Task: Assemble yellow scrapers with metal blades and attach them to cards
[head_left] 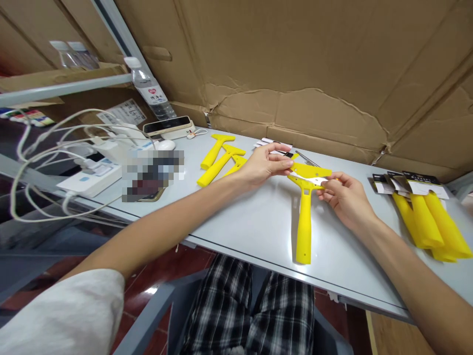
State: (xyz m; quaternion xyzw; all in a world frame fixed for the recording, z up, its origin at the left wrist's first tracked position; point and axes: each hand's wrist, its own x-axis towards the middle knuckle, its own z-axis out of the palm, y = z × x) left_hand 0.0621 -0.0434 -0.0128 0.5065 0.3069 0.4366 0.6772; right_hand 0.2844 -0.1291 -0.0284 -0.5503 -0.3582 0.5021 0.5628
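Observation:
A yellow scraper point(304, 222) is in front of me, its handle pointing toward me. Across its head lies a pale, shiny strip that looks like a blade point(309, 179), with a separate yellow cover plate point(312, 170) just above it. My left hand point(268, 165) is closed, pinching the left end of the cover plate between thumb and fingers. At the right end of the head, my right hand point(342, 195) is closed around the edge, thumb and fingers pressed together. Its fingertips partly hide that end. Behind my left hand lie several yellow scraper handles point(218, 165).
Packaged yellow scrapers point(424, 219) lie at the right of the grey table point(240, 231). A thin metal rod-like tool point(306, 158) rests behind the hands. At left are a power strip point(90, 177) with tangled white cables, a phone point(166, 125) and a water bottle point(151, 91). Cardboard point(295, 64) walls the back.

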